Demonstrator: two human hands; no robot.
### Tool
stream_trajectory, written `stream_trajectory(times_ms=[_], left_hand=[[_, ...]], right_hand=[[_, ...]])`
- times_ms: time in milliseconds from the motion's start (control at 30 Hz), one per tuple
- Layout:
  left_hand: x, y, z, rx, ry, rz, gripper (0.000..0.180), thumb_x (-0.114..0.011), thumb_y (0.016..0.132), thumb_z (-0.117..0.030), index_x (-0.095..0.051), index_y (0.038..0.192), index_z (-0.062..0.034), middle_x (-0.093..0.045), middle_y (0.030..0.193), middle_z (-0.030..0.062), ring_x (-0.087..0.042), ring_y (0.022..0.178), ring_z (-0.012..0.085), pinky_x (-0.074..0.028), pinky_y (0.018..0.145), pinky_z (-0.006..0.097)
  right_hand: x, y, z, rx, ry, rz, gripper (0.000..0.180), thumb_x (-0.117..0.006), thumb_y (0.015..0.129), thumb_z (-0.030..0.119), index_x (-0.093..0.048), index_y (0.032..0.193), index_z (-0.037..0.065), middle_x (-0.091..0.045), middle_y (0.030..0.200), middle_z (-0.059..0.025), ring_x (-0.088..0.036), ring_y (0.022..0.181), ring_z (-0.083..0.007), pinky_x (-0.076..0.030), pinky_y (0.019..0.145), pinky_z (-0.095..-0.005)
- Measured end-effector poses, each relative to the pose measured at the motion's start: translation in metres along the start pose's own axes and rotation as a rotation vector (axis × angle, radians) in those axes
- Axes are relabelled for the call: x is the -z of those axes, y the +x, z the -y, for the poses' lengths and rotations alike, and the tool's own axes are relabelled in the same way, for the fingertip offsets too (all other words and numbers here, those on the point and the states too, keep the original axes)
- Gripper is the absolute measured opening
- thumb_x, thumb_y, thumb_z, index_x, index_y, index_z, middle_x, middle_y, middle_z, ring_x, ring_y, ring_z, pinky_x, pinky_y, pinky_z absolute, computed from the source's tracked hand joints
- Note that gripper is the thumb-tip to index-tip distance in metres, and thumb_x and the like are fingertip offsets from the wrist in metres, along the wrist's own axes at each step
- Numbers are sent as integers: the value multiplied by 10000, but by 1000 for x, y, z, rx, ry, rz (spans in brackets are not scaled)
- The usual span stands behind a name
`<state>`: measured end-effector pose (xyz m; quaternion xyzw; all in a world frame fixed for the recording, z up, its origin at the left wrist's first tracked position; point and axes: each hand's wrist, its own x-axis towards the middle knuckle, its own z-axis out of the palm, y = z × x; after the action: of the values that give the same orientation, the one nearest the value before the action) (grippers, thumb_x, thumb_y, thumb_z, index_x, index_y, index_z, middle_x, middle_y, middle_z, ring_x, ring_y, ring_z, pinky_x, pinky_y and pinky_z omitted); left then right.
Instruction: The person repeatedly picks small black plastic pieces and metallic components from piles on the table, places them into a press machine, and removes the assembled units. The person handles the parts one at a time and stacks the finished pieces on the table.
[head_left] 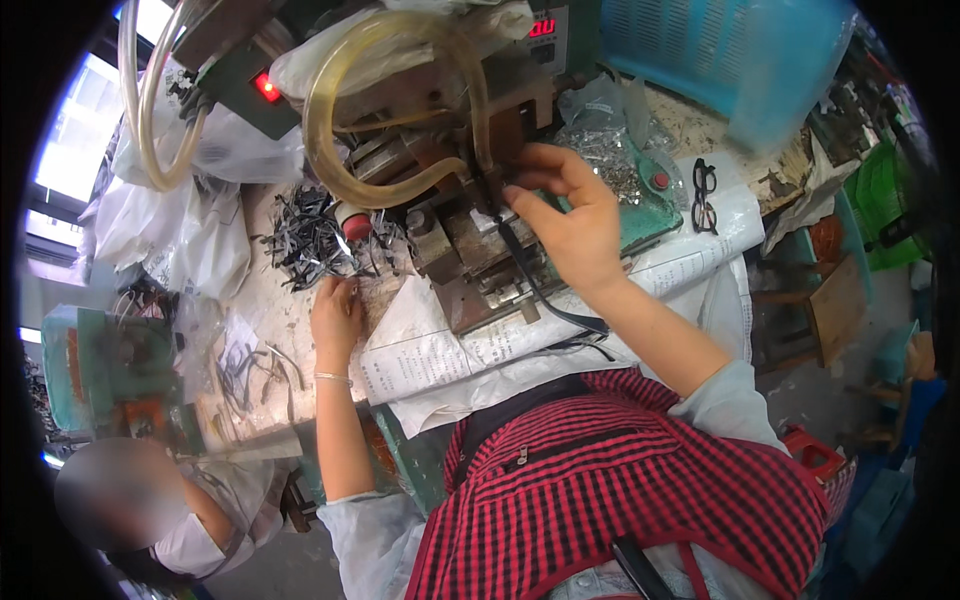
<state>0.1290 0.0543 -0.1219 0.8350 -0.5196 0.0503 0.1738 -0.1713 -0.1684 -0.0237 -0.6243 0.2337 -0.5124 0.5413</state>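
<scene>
My right hand is up against the bench machine, its thumb and forefinger bent together at the metal head. Whatever they pinch is too small or hidden to name. Below those fingers a black eyeglass temple lies in the machine's fixture, its curved end hanging toward me over the paper. My left hand rests on the bench with fingers curled, beside a pile of black temples. The fingertips are partly hidden, and I cannot make out anything in them.
A yellowish hose loops over the machine. A red button stands by the pile. Small metal parts lie in a plastic bag at right, near black glasses frames. A blue crate stands behind. Another person sits at lower left.
</scene>
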Motion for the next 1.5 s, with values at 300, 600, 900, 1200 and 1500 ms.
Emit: stream_trajectory(times_ms=[300, 600, 900, 1200, 1500], left_hand=[[54, -11, -65, 390, -968, -416, 142, -531, 1092, -170, -615, 1156, -75, -548, 761, -14, -470, 695, 56, -376, 607, 216], [79, 17, -263, 473, -1974, 788, 398, -403, 1121, -373, -581, 1004, -37, -639, 653, 84, -444, 413, 114, -358, 403, 229], [60, 21, -282, 709, -2194, 619, 286, -463, 1107, -330, -586, 992, -99, -589, 618, 24, -388, 383, 88, -350, 427, 233], [53, 17, -277, 631, -2173, 578, 317, -466, 1109, -336, -605, 1016, -67, -650, 682, 54, -451, 409, 97, -368, 426, 224], [54, -55, -198, 400, -1423, 305, 226, -572, 1069, -215, -666, 1111, -15, -758, 1006, 111, -704, 796, 154, -526, 694, 263]], right_hand=[[-7, -12, 40, -168, 260, 94, 593, -713, 870, -29, -502, 1424, -21, -668, 1278, -127, -679, 1106, -180, -498, 1003, -301], [105, -7, -32, -116, -530, 3, 365, -651, 903, 20, -677, 1267, 14, -740, 1160, -129, -711, 1099, -231, -538, 953, -343], [123, 5, -44, 12, -588, -103, 290, -648, 900, 58, -701, 1184, 42, -755, 1047, -154, -738, 960, -293, -554, 863, -360], [124, -14, -48, 62, -1070, 67, 102, -777, 779, 121, -724, 842, 60, -663, 890, -124, -628, 930, -344, -500, 838, -454], [124, -17, -58, 119, -1213, 33, 75, -730, 847, 130, -712, 880, 65, -725, 918, -110, -690, 865, -338, -536, 761, -428]])
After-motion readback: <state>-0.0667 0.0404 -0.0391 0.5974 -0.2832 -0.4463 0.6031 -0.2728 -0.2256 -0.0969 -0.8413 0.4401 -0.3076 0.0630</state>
